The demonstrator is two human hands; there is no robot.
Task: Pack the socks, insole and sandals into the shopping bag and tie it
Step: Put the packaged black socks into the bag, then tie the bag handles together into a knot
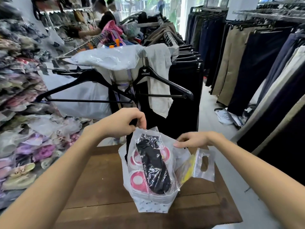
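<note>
A white shopping bag [152, 204] stands open on the wooden table [102, 187]. A clear packet with black socks [153, 167] sticks upright out of it, in front of pink and white sandals [138, 179]. My left hand [122, 123] pinches the packet's top edge together with a black strap. My right hand [191, 139] holds the bag's right rim between thumb and fingers. A clear packet with a yellow insole [188, 172] leans at the bag's right side; whether it is inside the bag I cannot tell.
Black hangers [148, 76] and a rack of dark clothes stand just behind the table. Piles of packed sandals [24, 162] lie at the left. Trouser racks [247, 63] line the right. Two people stand at the far back.
</note>
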